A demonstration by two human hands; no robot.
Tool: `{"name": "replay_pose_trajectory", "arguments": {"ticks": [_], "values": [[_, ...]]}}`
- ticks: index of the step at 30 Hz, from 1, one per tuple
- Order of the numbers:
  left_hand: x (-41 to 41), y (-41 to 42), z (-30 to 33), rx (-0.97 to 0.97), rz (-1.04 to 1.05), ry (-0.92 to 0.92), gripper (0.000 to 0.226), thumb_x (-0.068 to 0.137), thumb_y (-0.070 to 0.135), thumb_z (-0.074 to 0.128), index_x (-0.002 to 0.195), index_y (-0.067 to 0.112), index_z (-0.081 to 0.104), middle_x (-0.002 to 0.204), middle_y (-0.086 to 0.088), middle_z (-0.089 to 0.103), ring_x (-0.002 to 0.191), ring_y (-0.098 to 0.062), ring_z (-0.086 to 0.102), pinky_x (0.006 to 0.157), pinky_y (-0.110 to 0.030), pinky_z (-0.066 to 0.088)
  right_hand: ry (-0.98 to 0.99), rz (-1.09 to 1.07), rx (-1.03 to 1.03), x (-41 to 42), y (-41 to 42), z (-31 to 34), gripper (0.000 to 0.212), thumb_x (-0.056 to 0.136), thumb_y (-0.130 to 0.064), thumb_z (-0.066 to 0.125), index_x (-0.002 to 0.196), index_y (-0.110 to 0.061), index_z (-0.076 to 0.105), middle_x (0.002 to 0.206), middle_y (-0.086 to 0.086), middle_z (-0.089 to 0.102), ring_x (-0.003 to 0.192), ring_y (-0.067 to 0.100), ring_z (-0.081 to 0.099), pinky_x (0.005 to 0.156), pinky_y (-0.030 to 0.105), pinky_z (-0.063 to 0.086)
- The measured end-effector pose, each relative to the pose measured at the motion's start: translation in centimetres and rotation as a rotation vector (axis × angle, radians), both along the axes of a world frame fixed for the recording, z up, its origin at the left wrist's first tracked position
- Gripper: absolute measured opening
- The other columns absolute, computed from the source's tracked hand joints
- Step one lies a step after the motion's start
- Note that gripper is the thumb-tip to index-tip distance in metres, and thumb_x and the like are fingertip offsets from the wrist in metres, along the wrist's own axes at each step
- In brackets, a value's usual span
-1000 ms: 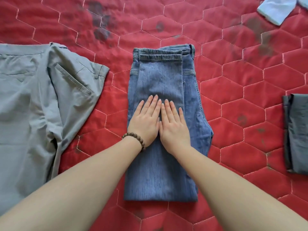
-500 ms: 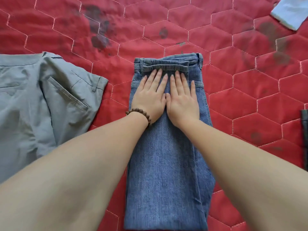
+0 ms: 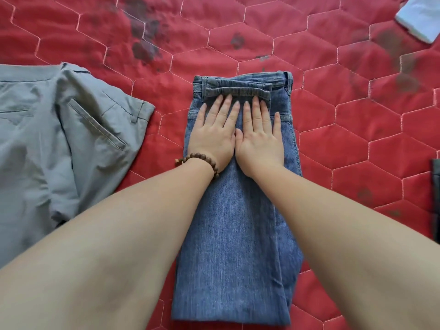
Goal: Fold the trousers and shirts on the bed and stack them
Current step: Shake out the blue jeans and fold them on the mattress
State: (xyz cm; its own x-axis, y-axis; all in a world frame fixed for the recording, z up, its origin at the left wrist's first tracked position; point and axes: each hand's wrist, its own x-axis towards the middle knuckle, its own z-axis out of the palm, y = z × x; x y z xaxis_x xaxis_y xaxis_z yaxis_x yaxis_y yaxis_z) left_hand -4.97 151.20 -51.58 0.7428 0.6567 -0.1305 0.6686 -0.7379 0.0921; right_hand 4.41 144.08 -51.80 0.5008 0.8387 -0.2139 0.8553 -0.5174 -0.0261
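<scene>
Blue jeans (image 3: 235,234), folded lengthwise, are laid flat on the red quilted bedspread (image 3: 333,129). They are pressed near the hem end by the left hand (image 3: 213,134) and right hand (image 3: 260,136), set side by side with fingers straight and nothing gripped. Grey trousers (image 3: 59,144) are spread unfolded to the left, apart from the jeans.

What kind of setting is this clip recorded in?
Most likely a bedroom, with the work done on a bed. The whole surface is a red quilted bedspread stitched in hexagons. Folded blue jeans lie on it, with grey trousers spread out beside them. No walls or furniture are in view.
</scene>
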Motion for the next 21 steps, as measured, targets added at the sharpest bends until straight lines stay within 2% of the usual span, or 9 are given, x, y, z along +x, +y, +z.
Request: {"name": "replay_pose_trajectory", "arguments": {"ticks": [4,7,10,12,16,21], "values": [[-1.7,-3.9,0.1,-0.039,0.141,0.026,0.059,0.1,0.035,0.019,0.153,0.017,0.001,0.162,-0.002,-0.003,0.149,-0.024,-0.007,0.12,-0.044,-0.003,0.033,-0.069,0.019,-2.7,-3.1,0.3,0.06,0.101,-0.042,0.012,0.153,-0.016,-0.003,0.161,0.006,-0.011,0.148,0.019,-0.011,0.119,0.045,-0.01],[-5.6,-8.2,0.0,-0.052,0.065,0.065,0.061,0.097,0.037,0.012,0.153,0.016,0.0,0.162,-0.003,-0.003,0.148,-0.026,-0.009,0.12,-0.047,-0.004,0.069,-0.077,0.041,-6.8,-8.6,0.3,0.059,0.1,-0.04,0.011,0.153,-0.015,0.003,0.161,0.006,-0.006,0.148,0.021,-0.01,0.119,0.047,-0.009],[-9.9,-12.4,0.1,-0.08,-0.018,0.044,0.062,0.094,0.038,0.019,0.152,0.015,0.016,0.16,-0.006,0.012,0.148,-0.028,0.006,0.12,-0.048,0.005,0.089,-0.005,0.019,-10.0,-13.4,0.3,0.06,0.097,-0.039,0.013,0.153,-0.016,0.009,0.16,0.005,-0.001,0.147,0.021,-0.01,0.118,0.048,-0.009],[-12.8,-15.2,0.0,-0.087,-0.053,0.023,0.061,0.093,0.037,0.029,0.15,0.016,0.026,0.158,-0.008,0.021,0.146,-0.029,0.017,0.119,-0.051,0.013,0.088,0.064,-0.002,-11.9,-16.3,0.4,0.06,0.096,-0.039,0.019,0.152,-0.017,0.013,0.159,0.005,0.002,0.148,0.022,-0.003,0.119,0.05,-0.004],[-17.1,-19.7,0.1,-0.111,-0.092,0.047,0.062,0.09,0.041,0.036,0.148,0.018,0.029,0.156,-0.008,0.027,0.145,-0.03,0.023,0.115,-0.054,0.017,0.112,0.134,-0.024,-14.7,-21.6,0.9,0.06,0.093,-0.041,0.032,0.149,-0.018,0.029,0.158,0.01,0.021,0.146,0.027,0.019,0.116,0.051,0.01],[-17.8,-19.9,0.8,-0.128,-0.116,0.08,0.064,0.09,0.046,0.036,0.148,0.02,0.031,0.156,-0.008,0.027,0.145,-0.029,0.022,0.114,-0.054,0.017,0.118,0.209,-0.041,-14.4,-23.0,1.6,0.06,0.094,-0.045,0.033,0.148,-0.018,0.033,0.156,0.011,0.027,0.144,0.027,0.025,0.118,0.052,0.018]]}}
